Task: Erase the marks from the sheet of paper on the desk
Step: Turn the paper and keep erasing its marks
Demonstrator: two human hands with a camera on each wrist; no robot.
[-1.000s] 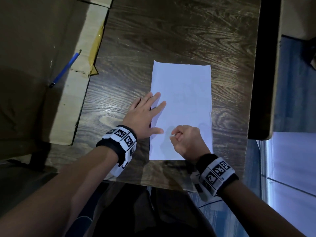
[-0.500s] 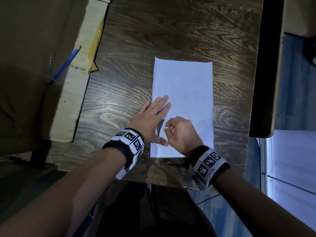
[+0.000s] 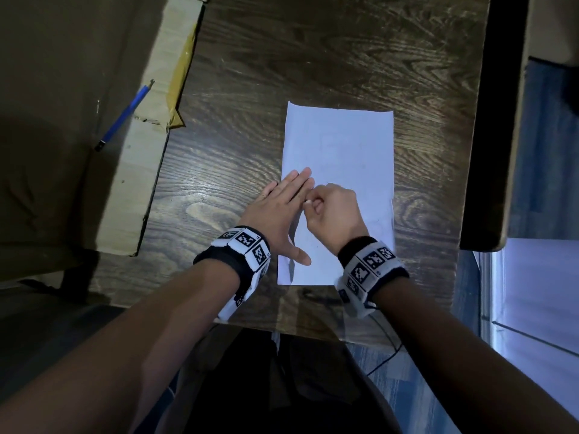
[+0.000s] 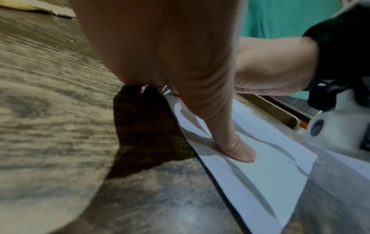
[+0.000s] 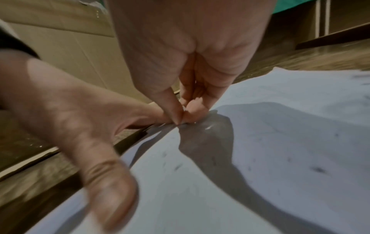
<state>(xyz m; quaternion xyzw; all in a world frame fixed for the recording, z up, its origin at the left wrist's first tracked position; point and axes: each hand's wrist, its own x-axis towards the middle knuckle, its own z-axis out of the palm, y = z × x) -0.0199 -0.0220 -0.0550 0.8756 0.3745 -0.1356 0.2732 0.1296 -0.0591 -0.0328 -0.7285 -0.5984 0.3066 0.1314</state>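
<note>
A white sheet of paper [image 3: 341, 145] lies lengthwise on the dark wooden desk [image 3: 313, 51]. Faint pencil marks [image 5: 318, 169] are scattered over it. My left hand [image 3: 282, 208] lies flat with straight fingers across the sheet's left edge, and its thumb [image 4: 234, 148] presses on the paper [image 4: 260, 166]. My right hand [image 3: 316, 203] is curled just right of the left fingers. Its thumb and fingertips [image 5: 180, 117] pinch a small white eraser [image 3: 308, 201] against the sheet [image 5: 280, 110]. The eraser is mostly hidden by the fingers.
A flattened cardboard box [image 3: 131, 183] covers the desk's left side, with a blue pencil [image 3: 125, 114] lying on it. A dark upright edge [image 3: 482, 120] bounds the desk on the right. The desk's near edge [image 3: 313, 330] is just behind my wrists.
My right hand has moved up the sheet and to the left, from near the bottom edge to beside my left fingertips. My left hand stayed flat on the paper's left edge.
</note>
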